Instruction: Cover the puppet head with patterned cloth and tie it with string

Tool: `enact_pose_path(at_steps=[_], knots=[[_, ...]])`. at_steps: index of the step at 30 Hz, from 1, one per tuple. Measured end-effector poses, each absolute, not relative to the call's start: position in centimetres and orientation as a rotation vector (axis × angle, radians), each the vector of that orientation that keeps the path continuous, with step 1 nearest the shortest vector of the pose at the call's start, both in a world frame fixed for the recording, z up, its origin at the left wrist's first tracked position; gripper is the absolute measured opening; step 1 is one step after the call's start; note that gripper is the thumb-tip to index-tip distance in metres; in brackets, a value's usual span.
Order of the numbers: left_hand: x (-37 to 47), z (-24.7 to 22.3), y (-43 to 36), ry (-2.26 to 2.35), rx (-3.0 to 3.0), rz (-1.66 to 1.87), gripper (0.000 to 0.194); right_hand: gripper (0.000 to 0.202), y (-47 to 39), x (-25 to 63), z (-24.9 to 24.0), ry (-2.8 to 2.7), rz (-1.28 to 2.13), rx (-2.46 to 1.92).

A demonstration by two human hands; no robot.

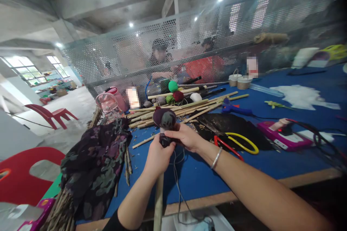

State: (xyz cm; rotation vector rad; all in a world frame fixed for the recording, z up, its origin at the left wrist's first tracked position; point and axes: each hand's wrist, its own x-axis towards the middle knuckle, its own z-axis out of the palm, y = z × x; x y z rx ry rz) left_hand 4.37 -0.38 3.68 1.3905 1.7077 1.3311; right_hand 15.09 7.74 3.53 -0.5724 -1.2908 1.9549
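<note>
My left hand (159, 153) is closed round the neck of a wooden stick (158, 202) whose top is a rounded head wrapped in dark patterned cloth (165, 118). Pressed against the gathered cloth just under that head are the fingers of my right hand (185, 136); the wrist wears a silver bangle. A thin grey cord (176, 177) hangs from beside my hands down past the table edge. To the left lies a spread of dark floral cloth (97, 166). Scissors with red and yellow handles (241, 142) rest right of my hands.
Beyond my hands lie loose wooden sticks (173, 110) and several cloth or yarn balls, one a green ball (172, 86). A blue glue gun (235, 109) and a purple power strip (282, 137) are at right. People sit behind a perforated metal screen (121, 59). A red chair (51, 115) stands left.
</note>
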Motion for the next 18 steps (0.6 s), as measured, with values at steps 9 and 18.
enact_pose_path(at_steps=[9,18], knots=[[3.3,3.8,-0.7,1.341,0.963,1.218,0.019,0.026,7.9,15.9,4.3,-1.556,1.784,-0.628],[2.6,4.1,-1.3,1.031,0.756,1.197,0.015,0.034,7.3,15.2,4.4,-1.359,2.056,-0.567]])
